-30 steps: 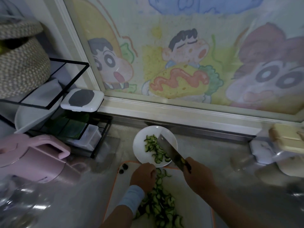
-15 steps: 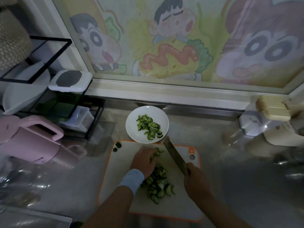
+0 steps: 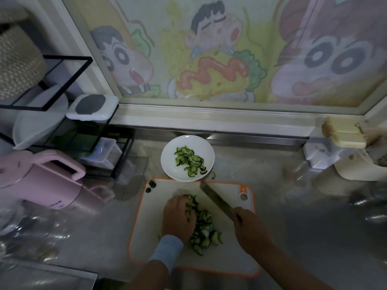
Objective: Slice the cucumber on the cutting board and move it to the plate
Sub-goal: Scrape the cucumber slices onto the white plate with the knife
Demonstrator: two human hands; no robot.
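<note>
Gripping the knife [image 3: 215, 200], the right hand [image 3: 251, 229] angles it beside the slices [image 3: 206, 232] while the cupped left hand [image 3: 178, 218] presses them blade-ward, likely for the plate [image 3: 167, 164].

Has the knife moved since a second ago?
Yes. The knife has drawn back: its blade lay over the plate, and now lies over the cutting board, tip at the plate's near rim.
</note>
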